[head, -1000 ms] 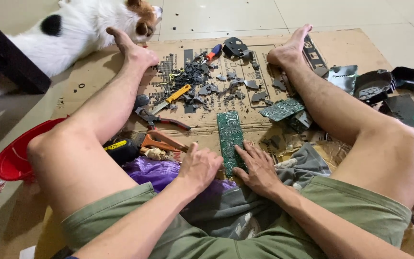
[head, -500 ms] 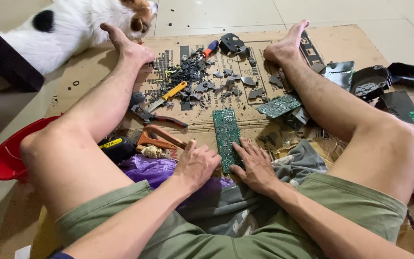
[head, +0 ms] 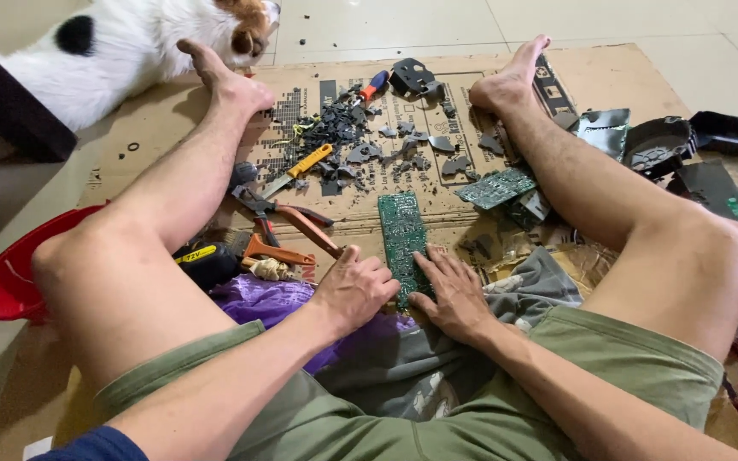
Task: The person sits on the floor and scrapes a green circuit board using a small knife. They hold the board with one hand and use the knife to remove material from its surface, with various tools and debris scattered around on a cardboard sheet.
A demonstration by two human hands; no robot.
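A long green circuit board (head: 403, 232) lies on the cardboard sheet (head: 608, 77) between my bare legs. My right hand (head: 452, 290) rests flat on the board's near end, fingers spread. My left hand (head: 354, 288) sits curled just left of the board, knuckles up, beside the orange-handled pliers (head: 288, 224). Whether it grips anything is hidden. A second, smaller green board (head: 495, 187) lies farther right, by my right shin.
Black plastic fragments (head: 360, 145), a yellow-handled knife (head: 301, 169) and a red-blue screwdriver (head: 373, 84) lie on the cardboard. A red bowl (head: 10, 273) sits at left, purple bag (head: 266, 299) near my thigh, black casings (head: 668, 145) at right. A white dog (head: 130, 47) lies at top left.
The view has dipped slightly and drawn closer. My hands stay at the near end of the green board, with the left hand edging nearer to it.
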